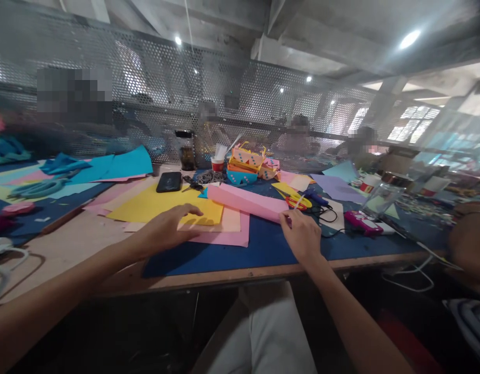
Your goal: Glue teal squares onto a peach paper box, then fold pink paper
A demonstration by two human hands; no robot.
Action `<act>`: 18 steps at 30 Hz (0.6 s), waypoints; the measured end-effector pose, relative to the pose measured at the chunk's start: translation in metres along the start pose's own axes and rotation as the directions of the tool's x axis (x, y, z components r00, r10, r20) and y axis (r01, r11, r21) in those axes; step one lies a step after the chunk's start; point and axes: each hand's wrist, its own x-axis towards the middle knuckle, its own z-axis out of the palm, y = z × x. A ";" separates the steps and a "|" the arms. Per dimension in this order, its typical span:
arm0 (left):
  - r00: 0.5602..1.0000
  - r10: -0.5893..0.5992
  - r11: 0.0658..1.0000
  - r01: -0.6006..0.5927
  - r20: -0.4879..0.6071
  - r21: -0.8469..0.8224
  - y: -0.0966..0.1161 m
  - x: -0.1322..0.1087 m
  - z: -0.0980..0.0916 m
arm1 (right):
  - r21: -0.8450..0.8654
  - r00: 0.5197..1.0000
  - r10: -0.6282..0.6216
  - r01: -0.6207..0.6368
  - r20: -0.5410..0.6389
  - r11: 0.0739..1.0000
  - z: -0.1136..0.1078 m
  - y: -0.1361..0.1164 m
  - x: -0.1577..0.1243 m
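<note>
A long pink sheet (248, 201), curled or folded over lengthwise, lies across the middle of the blue table mat. My right hand (302, 234) is closed, its thumb and fingers pinching the near right end of this sheet. Fingers stretched and slightly bent, my left hand (175, 224) is open over the yellow sheet (141, 208); whether it touches the paper is unclear. Under the yellow sheet lie paler and pink sheets. Just beyond my right hand are scissors with red and yellow handles (305, 203) and a blue glue gun (315, 196).
Behind the work stand decorated paper pieces (245, 161), a red and white cup (217, 164) and a dark-lidded bottle (185, 150). A black phone (169, 182) lies left. A magenta device (363, 223) and glass jar (384, 195) are right. Another person sits at far right.
</note>
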 end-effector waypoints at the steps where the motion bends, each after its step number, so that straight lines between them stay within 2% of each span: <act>1: 0.993 0.097 0.993 -0.100 0.060 0.066 0.002 -0.005 -0.002 | -0.008 1.000 -0.006 0.006 -0.001 1.000 0.000 0.001 0.002; 4: 0.952 0.248 0.920 -0.289 0.177 0.264 0.008 -0.012 -0.007 | -0.038 1.000 0.000 0.000 0.002 0.999 -0.001 0.005 0.011; 8: 0.934 0.247 0.832 -0.341 0.257 0.439 0.015 -0.004 -0.010 | -0.071 0.999 0.050 -0.051 -0.015 0.996 -0.002 0.013 0.025; 12: 0.907 0.253 0.788 -0.396 0.337 0.471 0.023 0.010 -0.010 | -0.057 0.999 0.039 -0.039 -0.006 0.998 0.002 0.015 0.030; 18: 0.881 0.211 0.806 -0.402 0.424 0.434 0.034 0.024 -0.011 | -0.036 1.000 -0.013 0.013 0.019 0.999 0.013 0.014 0.026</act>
